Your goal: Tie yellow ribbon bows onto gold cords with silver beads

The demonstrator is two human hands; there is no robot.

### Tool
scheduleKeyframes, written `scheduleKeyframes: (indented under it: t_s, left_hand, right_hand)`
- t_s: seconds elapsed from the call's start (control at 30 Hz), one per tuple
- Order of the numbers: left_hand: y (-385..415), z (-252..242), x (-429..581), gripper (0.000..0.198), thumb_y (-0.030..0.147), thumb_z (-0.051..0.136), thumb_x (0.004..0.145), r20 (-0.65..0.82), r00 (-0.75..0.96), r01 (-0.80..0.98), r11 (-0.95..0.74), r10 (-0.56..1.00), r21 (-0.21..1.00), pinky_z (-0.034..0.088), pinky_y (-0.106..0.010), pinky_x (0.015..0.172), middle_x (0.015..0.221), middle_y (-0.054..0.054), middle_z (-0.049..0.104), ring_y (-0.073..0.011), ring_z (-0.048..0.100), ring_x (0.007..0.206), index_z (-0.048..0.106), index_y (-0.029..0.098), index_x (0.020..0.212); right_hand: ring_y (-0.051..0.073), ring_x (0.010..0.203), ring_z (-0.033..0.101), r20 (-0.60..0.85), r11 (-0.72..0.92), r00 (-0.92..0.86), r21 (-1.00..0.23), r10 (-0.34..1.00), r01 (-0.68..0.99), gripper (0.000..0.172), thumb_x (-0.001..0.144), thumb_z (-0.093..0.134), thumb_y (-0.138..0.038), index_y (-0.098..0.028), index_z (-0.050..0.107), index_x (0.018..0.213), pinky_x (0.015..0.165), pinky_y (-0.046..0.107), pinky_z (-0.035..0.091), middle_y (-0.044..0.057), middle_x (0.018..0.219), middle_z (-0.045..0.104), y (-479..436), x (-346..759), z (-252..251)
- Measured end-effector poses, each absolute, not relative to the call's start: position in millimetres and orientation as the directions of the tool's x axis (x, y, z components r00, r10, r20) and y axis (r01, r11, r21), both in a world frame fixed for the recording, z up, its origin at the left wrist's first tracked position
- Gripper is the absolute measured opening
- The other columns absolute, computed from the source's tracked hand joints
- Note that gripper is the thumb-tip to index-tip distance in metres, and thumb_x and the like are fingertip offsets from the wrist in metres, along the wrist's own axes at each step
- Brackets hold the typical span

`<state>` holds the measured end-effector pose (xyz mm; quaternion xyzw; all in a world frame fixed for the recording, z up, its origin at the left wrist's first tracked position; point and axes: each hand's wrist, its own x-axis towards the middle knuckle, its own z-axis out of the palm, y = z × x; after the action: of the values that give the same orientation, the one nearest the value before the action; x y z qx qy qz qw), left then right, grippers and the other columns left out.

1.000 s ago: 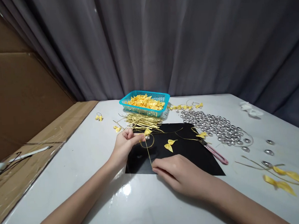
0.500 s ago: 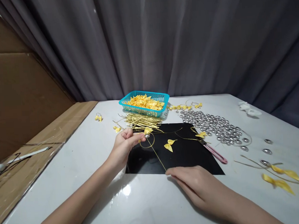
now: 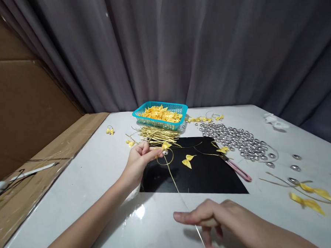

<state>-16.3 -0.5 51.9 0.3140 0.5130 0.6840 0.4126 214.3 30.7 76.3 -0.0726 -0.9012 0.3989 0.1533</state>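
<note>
My left hand [image 3: 139,160] is closed in a pinch beside a yellow ribbon bow [image 3: 166,145] and a silver bead [image 3: 165,152], holding them above the black mat [image 3: 212,173]. A loop of gold cord [image 3: 174,182] hangs at the bead, and the cord's long end slants down toward me. My right hand [image 3: 223,219] is over the front of the white table, one finger stretched out to the left. Behind that finger the cord passes down to the lower fingertips, which close around its end near the bottom edge. Another yellow bow [image 3: 188,161] lies on the mat.
Behind the mat are a bundle of gold cords [image 3: 157,134] and a blue basket [image 3: 184,110] of yellow bows. Pink-handled scissors [image 3: 240,171] lie at the mat's right edge, near many silver beads [image 3: 235,139]. Loose bows [image 3: 307,203] lie at the right.
My right hand has moved down toward me along the cord, and its pinch has changed to one finger stretched out. The left hand with the bow has barely shifted.
</note>
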Motion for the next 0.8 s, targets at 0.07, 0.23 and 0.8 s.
scheduleKeyframes:
  t_s: [0.07,0.23,0.8]
  left_hand:
    - [-0.7,52.9,-15.2,0.048,0.015,0.073,0.064,-0.013,-0.436,-0.278,-0.121,0.9,0.953,0.042,-0.015,0.058,0.052,0.004,0.062,-0.0072,0.062,0.06,0.026,0.02,0.054]
    - [-4.1,54.1,-10.7,0.048,0.015,0.073,0.063,-0.054,-0.384,-0.31,-0.074,0.922,0.948,0.041,-0.015,0.058,0.058,0.002,0.066,-0.0066,0.061,0.06,0.026,0.02,0.053]
    - [-10.6,59.5,-3.2,0.046,0.015,0.07,0.065,-0.025,-0.395,-0.256,-0.084,0.918,0.963,0.043,-0.02,0.061,0.056,0.001,0.065,-0.01,0.059,0.06,0.027,0.02,0.053]
  right_hand:
    - [0.011,0.067,0.068,0.259,0.634,-0.906,-0.773,0.335,0.014,0.029,0.085,0.049,-0.008,-0.024,0.06,0.106,0.057,0.019,0.054,0.002,0.088,0.072,35.2,206.6,70.7]
    - [0.008,0.049,0.059,0.377,0.537,-0.791,-0.84,0.481,-0.074,0.014,0.087,0.054,-0.023,-0.015,0.067,0.085,0.044,0.018,0.047,0.005,0.072,0.07,53.5,182.3,56.4]
    - [0.01,0.065,0.062,0.655,0.8,-0.61,-0.597,0.445,-0.057,0.016,0.082,0.057,-0.007,-0.013,0.07,0.089,0.06,0.022,0.052,0.004,0.075,0.069,72.0,150.1,49.7]
